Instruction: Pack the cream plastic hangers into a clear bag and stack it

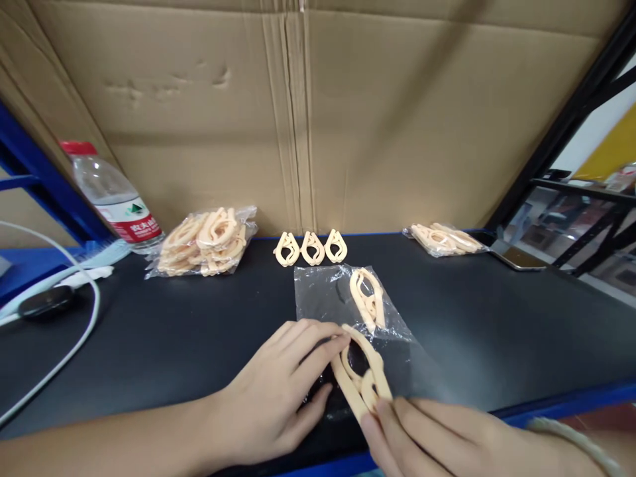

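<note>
A cream folding hanger, folded up, is tilted over the mouth of a clear plastic bag. My right hand pinches its lower end between thumb and fingers. At its upper end are the fingertips of my left hand, which is curled at the bag's near edge; film shows between thumb and fingers. A second folded hanger lies inside the far part of the bag, flat on the black table. The bag's near edge is partly hidden by my hands.
Three folded hangers stand in a row by the cardboard wall. Filled bags of hangers lie at the back left and back right. A water bottle, white cable and phone border the black table.
</note>
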